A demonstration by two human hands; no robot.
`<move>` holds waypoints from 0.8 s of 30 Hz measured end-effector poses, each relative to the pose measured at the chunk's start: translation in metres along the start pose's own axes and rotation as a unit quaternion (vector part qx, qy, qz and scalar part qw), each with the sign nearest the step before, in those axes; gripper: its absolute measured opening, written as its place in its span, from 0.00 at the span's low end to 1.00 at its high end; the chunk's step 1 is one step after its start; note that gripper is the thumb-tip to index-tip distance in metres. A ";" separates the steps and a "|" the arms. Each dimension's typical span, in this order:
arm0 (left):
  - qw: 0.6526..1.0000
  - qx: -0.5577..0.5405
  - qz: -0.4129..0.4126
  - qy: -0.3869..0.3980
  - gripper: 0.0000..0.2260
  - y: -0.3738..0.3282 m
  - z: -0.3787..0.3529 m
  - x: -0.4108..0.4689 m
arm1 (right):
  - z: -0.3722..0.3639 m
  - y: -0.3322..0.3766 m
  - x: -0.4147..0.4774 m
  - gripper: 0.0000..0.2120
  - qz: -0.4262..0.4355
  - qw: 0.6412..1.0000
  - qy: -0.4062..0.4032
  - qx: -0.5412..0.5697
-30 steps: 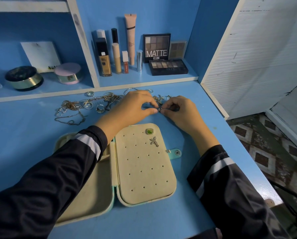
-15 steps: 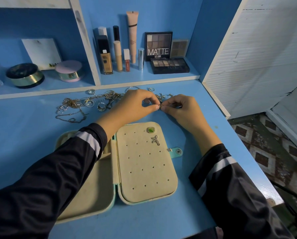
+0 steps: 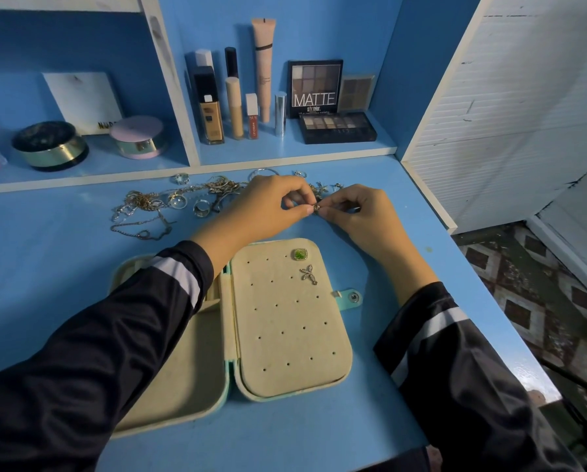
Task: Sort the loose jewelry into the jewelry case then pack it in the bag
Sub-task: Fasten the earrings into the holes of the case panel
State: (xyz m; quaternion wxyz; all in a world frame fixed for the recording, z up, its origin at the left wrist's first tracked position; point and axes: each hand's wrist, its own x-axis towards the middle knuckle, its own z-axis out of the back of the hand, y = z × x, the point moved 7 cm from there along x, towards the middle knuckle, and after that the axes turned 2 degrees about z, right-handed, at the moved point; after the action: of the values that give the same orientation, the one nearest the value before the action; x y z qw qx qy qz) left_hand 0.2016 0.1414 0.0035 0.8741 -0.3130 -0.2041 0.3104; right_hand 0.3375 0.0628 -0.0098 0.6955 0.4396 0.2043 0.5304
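On the table [image 3: 47, 267], nearest: jewelry case [image 3: 285, 335] open flat, green stud [image 3: 299, 255] and cross-shaped earring [image 3: 308, 274] pinned on its pad.
Just beyond, left grip [image 3: 268, 206] and right grip [image 3: 353, 212] curled, fingertips pinching one small jewelry piece [image 3: 316, 208] between them. Loose jewelry [image 3: 156, 202] tangled farther left; cosmetics [image 3: 237, 107] on shelf [image 3: 285, 151] behind.

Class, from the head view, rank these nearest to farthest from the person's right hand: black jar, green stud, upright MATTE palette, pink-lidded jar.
1. Green stud, on the case panel just below the right hand.
2. MATTE palette, upright at the back of the shelf.
3. Pink-lidded jar, left shelf compartment.
4. Black jar, farther left still.
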 end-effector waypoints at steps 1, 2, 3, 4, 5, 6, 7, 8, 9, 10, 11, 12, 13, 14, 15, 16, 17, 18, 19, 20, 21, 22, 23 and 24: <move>1.000 -0.001 0.004 -0.004 0.03 0.001 0.000 0.000 | 0.000 0.000 0.000 0.03 0.001 1.000 0.000 -0.005; 1.000 -0.004 0.008 -0.008 0.04 0.004 0.001 0.001 | 0.001 -0.001 0.001 0.03 0.001 1.000 -0.001 -0.011; 1.000 -0.009 0.012 -0.009 0.05 0.006 0.001 0.002 | 0.001 -0.002 0.001 0.03 0.000 1.000 -0.001 -0.017; 1.000 -0.015 0.016 -0.008 0.06 0.008 0.002 0.003 | 0.001 -0.003 0.001 0.04 -0.001 1.000 0.000 -0.024; 1.000 -0.021 0.018 -0.005 0.08 0.010 0.002 0.003 | 0.001 -0.003 0.001 0.04 0.001 0.999 0.000 -0.033; 0.999 -0.026 0.018 -0.002 0.09 0.012 0.003 0.004 | 0.001 -0.003 0.001 0.04 0.004 0.999 0.001 -0.042; 0.999 -0.031 0.017 0.000 0.10 0.014 0.004 0.004 | 0.000 -0.003 0.002 0.04 0.008 0.999 0.001 -0.051; 0.999 -0.036 0.018 0.001 0.10 0.015 0.005 0.004 | 0.000 -0.003 0.002 0.04 0.012 0.998 0.000 -0.058; 0.999 -0.042 0.020 -0.001 0.09 0.015 0.007 0.004 | -0.001 -0.003 0.002 0.04 0.015 0.998 -0.001 -0.062; 0.998 -0.053 0.024 -0.005 0.09 0.016 0.009 0.005 | -0.001 -0.003 0.003 0.04 0.017 0.998 -0.003 -0.064; 0.997 -0.071 0.031 -0.010 0.09 0.017 0.012 0.005 | -0.002 -0.003 0.003 0.05 0.019 0.998 -0.006 -0.065; 0.995 -0.091 0.039 -0.016 0.08 0.019 0.014 0.005 | -0.003 -0.003 0.003 0.05 0.023 0.997 -0.009 -0.067; 0.993 -0.109 0.049 -0.022 0.08 0.021 0.017 0.005 | -0.004 -0.002 0.003 0.05 0.029 0.997 -0.012 -0.072; 0.990 -0.124 0.059 -0.027 0.08 0.023 0.020 0.005 | -0.005 -0.001 0.003 0.05 0.037 0.996 -0.013 -0.079; 0.988 -0.137 0.070 -0.032 0.07 0.025 0.023 0.004 | -0.007 0.001 0.003 0.06 0.046 0.995 -0.013 -0.089; 0.985 -0.149 0.081 -0.036 0.06 0.026 0.026 0.003 | -0.009 0.003 0.002 0.06 0.056 0.993 -0.013 -0.100; 0.982 -0.158 0.091 -0.041 0.05 0.028 0.028 0.003 | -0.010 0.004 0.002 0.06 0.066 0.992 -0.015 -0.109; 0.981 -0.164 0.097 -0.046 0.05 0.028 0.030 0.002 | -0.011 0.006 0.003 0.05 0.074 0.991 -0.019 -0.114; 0.979 -0.168 0.102 -0.051 0.04 0.028 0.031 0.001 | -0.012 0.007 0.003 0.05 0.081 0.990 -0.026 -0.114; 0.978 -0.170 0.106 -0.055 0.05 0.029 0.032 0.001 | -0.012 0.009 0.003 0.05 0.087 0.989 -0.036 -0.111; 0.977 -0.175 0.111 -0.057 0.05 0.028 0.032 0.000 | -0.011 0.010 0.003 0.05 0.094 0.989 -0.047 -0.107; 0.975 -0.181 0.117 -0.058 0.05 0.029 0.032 0.000 | -0.010 0.012 0.003 0.04 0.101 0.988 -0.058 -0.103; 0.973 -0.188 0.123 -0.057 0.05 0.029 0.033 0.000 | -0.010 0.013 0.004 0.04 0.108 0.987 -0.067 -0.102; 0.971 -0.194 0.128 -0.057 0.04 0.029 0.033 -0.001 | -0.010 0.013 0.005 0.04 0.113 0.986 -0.073 -0.102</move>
State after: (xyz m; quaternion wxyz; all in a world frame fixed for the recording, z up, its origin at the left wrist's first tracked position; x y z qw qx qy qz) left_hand 0.1708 0.1726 0.0077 0.7365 -0.4819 -0.2678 0.3919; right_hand 0.3245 0.0715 -0.0031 0.6850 0.4241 0.0466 0.5905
